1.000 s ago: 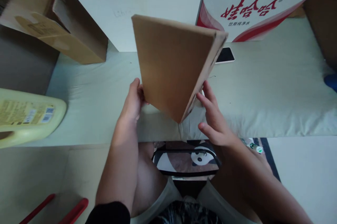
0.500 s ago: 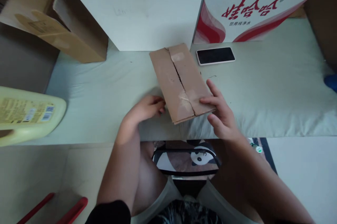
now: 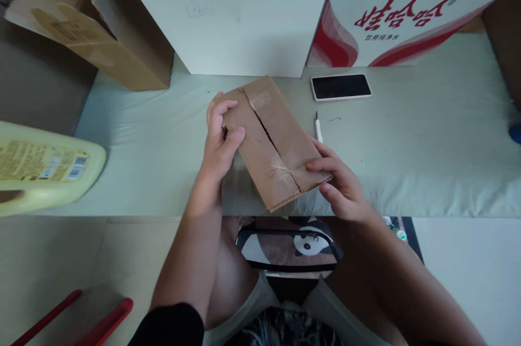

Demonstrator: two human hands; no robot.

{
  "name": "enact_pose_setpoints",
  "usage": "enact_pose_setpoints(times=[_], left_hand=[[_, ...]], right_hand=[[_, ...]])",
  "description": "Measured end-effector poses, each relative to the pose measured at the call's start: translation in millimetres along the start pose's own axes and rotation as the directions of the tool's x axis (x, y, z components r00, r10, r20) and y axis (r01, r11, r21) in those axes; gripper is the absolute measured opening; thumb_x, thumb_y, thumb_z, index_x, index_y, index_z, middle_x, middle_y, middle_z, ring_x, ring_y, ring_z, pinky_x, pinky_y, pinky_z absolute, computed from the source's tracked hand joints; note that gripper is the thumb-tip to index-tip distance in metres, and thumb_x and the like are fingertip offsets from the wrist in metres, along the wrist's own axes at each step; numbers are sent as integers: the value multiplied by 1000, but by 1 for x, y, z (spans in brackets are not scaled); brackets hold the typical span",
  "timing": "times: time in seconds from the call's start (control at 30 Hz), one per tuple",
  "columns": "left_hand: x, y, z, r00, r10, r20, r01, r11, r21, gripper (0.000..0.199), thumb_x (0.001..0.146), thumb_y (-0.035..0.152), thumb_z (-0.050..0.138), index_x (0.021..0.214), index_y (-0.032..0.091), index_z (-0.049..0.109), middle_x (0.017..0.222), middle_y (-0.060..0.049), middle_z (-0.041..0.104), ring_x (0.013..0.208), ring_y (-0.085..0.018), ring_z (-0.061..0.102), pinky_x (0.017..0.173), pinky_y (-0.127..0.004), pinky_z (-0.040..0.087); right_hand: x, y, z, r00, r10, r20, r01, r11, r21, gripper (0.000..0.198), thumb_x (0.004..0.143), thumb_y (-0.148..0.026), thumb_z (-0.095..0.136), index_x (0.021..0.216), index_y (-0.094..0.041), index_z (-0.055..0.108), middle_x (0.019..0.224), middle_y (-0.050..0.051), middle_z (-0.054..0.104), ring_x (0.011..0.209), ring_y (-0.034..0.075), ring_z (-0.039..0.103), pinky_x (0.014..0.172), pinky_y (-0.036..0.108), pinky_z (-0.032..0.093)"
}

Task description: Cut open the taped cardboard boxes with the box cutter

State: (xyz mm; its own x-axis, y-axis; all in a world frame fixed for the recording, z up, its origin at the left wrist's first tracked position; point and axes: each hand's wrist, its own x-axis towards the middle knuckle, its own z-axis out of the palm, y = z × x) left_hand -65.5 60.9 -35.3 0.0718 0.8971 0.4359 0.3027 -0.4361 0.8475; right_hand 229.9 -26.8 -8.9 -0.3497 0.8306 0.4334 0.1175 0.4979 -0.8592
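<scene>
A flattish brown cardboard box (image 3: pixel 280 129) lies slantwise between my hands, its taped seam partly torn along the middle. My left hand (image 3: pixel 222 134) grips the far left corner, thumb on top and fingers round the edge. At the near right corner, my right hand (image 3: pixel 340 180) holds the box with fingers on the top face and the thumb at the edge. Just beyond my right fingers lies a thin white craft knife (image 3: pixel 318 128) with a dark pointed tip, its near end hidden by the hand.
A phone (image 3: pixel 341 87) lies behind the knife. White cartons, one with red lettering (image 3: pixel 402 15), stand along the back. An open cardboard box (image 3: pixel 138 58) is at back left, a yellow jug (image 3: pixel 52 167) at left. The cloth-covered surface (image 3: pixel 427 172) ends near my forearms.
My left hand has moved up from the box's near left side to its far left corner and taken hold. The box has shifted slightly left and nearer, uncovering the craft knife.
</scene>
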Motion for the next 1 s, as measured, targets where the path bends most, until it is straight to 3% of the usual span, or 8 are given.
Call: enact_pose_setpoints(times=[0.17, 0.33, 0.43, 0.53, 0.67, 0.8, 0.9, 1.0], left_hand=[[0, -3, 1, 999, 19, -29, -19, 1000, -2, 62, 89, 78, 65, 139, 42, 56, 153, -6, 50, 155, -37, 41, 132, -60, 34], [0, -3, -1, 999, -6, -43, 7, 1000, 26, 58, 90, 74, 66, 137, 40, 58, 144, -5, 54, 148, -35, 45, 131, -61, 33], [-1, -3, 0, 998, -24, -51, 26, 999, 36, 61, 89, 76, 66, 136, 38, 57, 145, -6, 53, 152, -36, 42, 133, -61, 30], [-1, -2, 1, 998, -22, -53, 24, 999, 38, 67, 87, 82, 63, 136, 37, 57, 145, -7, 53, 153, -38, 40, 132, -62, 29], [-1, -2, 3, 998, -26, -51, 29, 999, 43, 69, 86, 84, 62, 137, 38, 57, 145, -7, 53, 152, -38, 40, 130, -61, 33], [0, -1, 4, 998, -4, -57, 7, 998, 62, 67, 88, 83, 61, 137, 37, 58, 142, -7, 54, 148, -36, 44, 126, -57, 39], [0, 0, 5, 999, -1, -49, 3, 998, 55, 66, 89, 83, 61, 137, 38, 57, 142, -7, 54, 148, -35, 44, 127, -56, 37], [-1, 0, 5, 999, -15, -48, 17, 999, 36, 65, 89, 82, 62, 137, 39, 56, 145, -7, 53, 149, -35, 43, 127, -57, 36]], right_hand=[[-3, 18, -5, 955, 124, -268, -161, 980, -120, 35, 105, -48, 49, 127, -29, 68, 132, 12, 73, 122, 30, 72, 99, 50, 61], [8, 40, -12, 888, 307, -341, -458, 640, -617, 44, 90, -38, 58, 126, -18, 74, 114, 19, 72, 109, 35, 69, 98, 54, 57], [16, 41, -9, 854, 421, -306, -499, 492, -714, 52, 90, -37, 55, 134, -17, 71, 110, 19, 74, 103, 36, 68, 92, 52, 54], [21, 36, -9, 776, 520, -356, -600, 438, -670, 54, 88, -35, 54, 139, -20, 67, 102, 14, 77, 87, 31, 67, 78, 42, 50], [23, 26, -14, 698, 592, -402, -716, 567, -408, 54, 82, -33, 55, 134, -22, 65, 76, 3, 68, 66, 22, 58, 67, 36, 43], [26, 3, -16, 650, 650, -393, -619, 753, 222, 32, 82, -27, 51, 112, -26, 62, 60, -7, 48, 48, 13, 40, 50, 26, 33], [28, -24, -14, 701, 541, -464, -365, 832, 419, 14, 91, -23, 56, 103, -30, 57, 60, -10, 43, 43, 8, 32, 44, 20, 26], [28, -47, -15, 839, 361, -407, -171, 885, 432, 8, 105, -27, 55, 102, -35, 57, 72, -9, 50, 40, 5, 29, 39, 19, 23]])
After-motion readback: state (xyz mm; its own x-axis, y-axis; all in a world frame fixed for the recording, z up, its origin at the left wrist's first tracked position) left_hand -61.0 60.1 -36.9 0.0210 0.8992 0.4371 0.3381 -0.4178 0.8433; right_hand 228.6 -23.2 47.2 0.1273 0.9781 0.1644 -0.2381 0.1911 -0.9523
